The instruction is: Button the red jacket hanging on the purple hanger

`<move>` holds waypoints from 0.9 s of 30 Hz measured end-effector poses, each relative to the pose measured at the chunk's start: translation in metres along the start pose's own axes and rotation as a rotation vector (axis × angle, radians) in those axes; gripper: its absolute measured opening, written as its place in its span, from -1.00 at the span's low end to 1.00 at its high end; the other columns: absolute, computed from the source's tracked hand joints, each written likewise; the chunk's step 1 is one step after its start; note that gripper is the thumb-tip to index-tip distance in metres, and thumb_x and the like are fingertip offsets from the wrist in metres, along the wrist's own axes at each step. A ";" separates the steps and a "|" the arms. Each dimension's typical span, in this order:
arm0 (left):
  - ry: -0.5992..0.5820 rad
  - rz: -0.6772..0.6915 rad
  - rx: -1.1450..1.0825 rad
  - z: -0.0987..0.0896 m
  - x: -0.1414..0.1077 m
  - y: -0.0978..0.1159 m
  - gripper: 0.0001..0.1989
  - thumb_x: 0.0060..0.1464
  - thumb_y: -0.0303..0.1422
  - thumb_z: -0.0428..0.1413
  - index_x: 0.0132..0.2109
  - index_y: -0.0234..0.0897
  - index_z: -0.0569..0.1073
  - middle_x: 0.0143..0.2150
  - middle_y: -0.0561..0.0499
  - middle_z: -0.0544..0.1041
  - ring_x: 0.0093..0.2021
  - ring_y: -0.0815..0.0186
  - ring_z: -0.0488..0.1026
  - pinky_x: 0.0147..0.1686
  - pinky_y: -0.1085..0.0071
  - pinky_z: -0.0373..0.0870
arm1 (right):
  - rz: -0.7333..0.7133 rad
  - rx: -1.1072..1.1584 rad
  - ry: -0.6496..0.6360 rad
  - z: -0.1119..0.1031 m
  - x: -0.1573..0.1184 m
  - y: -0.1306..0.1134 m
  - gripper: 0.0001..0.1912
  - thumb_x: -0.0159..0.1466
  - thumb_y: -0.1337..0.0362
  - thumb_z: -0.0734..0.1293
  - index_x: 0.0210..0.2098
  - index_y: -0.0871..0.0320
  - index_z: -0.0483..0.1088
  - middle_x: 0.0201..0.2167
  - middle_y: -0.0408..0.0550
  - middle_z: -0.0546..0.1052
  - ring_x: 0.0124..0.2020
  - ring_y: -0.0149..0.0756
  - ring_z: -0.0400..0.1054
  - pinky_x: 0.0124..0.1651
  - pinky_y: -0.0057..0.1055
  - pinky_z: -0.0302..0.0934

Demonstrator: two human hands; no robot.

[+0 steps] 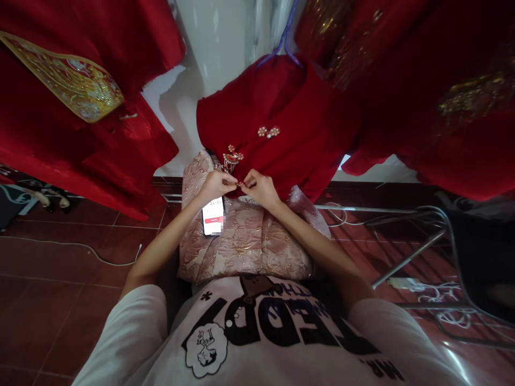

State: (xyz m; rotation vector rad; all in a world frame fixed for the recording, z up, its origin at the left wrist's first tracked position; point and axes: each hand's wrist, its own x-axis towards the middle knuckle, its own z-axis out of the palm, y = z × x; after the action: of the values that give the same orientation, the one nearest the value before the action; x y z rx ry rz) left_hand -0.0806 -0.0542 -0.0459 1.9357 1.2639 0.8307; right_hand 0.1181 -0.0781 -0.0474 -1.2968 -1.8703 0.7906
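My left hand [218, 184] and my right hand [260, 188] meet fingertip to fingertip, each closed in a pinch, at the lower part of a red garment [298, 107]. Between them is a small reddish bit, too small to name. Just above my left hand, a red and gold ornament with dangling beads [232, 160] lies on the garment. Two flower-shaped pearl ornaments [268, 132] sit higher on the cloth. Under my forearms a pink brocade fabric [237, 244] covers my lap, with a lit phone [213, 217] lying on it beneath my left wrist.
A purple hanger [286, 40] holds the red garment against the wall. More red garments hang at left, one with a gold embroidered panel [76, 88], and at right. A metal-framed chair [450, 236] stands at right. Cables [446, 305] lie on the tiled floor.
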 end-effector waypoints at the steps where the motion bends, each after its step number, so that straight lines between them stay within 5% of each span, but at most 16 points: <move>1: -0.007 -0.004 0.013 -0.001 0.000 0.001 -0.88 -0.06 -0.48 0.27 -0.32 -0.34 0.69 -0.32 -0.06 0.71 -0.33 0.22 0.66 -0.26 0.39 0.60 | 0.002 -0.003 0.001 0.001 0.000 0.000 -0.77 0.19 0.35 0.41 -0.39 0.07 0.23 -0.35 -0.06 0.63 -0.31 -0.26 0.59 -0.20 -0.39 0.44; 7: -0.095 0.031 0.021 -0.009 0.001 -0.002 -0.92 0.01 -0.48 0.25 -0.32 -0.33 0.67 -0.34 -0.05 0.69 -0.36 0.31 0.61 -0.30 0.46 0.53 | -0.012 0.001 -0.014 0.003 0.000 0.003 -0.77 0.21 0.34 0.42 -0.37 0.08 0.23 -0.38 -0.08 0.60 -0.33 -0.29 0.56 -0.23 -0.43 0.40; 13: -0.026 0.192 0.248 -0.019 0.003 -0.010 -0.66 -0.02 -0.59 0.20 -0.07 -0.29 0.60 -0.20 -0.04 0.57 -0.32 0.35 0.50 -0.27 0.44 0.48 | -0.012 0.005 0.037 -0.023 0.006 -0.004 -0.77 0.23 0.20 0.47 -0.31 0.13 0.35 -0.37 -0.06 0.60 -0.42 -0.35 0.49 -0.29 -0.43 0.37; 20: -0.048 0.410 0.510 -0.010 -0.004 -0.009 -0.81 0.15 -0.39 0.30 -0.08 -0.25 0.55 0.00 -0.12 0.40 0.04 0.11 0.40 0.11 0.15 0.43 | -0.036 0.083 0.090 -0.059 0.009 -0.015 -0.78 0.32 0.12 0.38 -0.30 0.15 0.38 -0.42 -0.09 0.57 -0.48 -0.40 0.46 -0.36 -0.44 0.34; 27: -0.039 0.506 0.618 -0.003 -0.003 -0.008 -0.89 0.27 -0.33 0.26 -0.19 -0.28 0.59 0.04 -0.15 0.47 0.06 0.07 0.38 0.13 0.12 0.38 | -0.039 0.144 0.064 -0.066 0.008 -0.018 -0.59 0.25 -0.09 0.42 -0.34 0.15 0.38 -0.46 -0.10 0.55 -0.49 -0.41 0.45 -0.39 -0.43 0.36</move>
State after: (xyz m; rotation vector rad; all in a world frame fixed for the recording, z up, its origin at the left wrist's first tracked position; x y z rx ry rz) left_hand -0.0881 -0.0539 -0.0505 2.8290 1.0971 0.6722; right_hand 0.1614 -0.0707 0.0056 -1.1794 -1.7495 0.8372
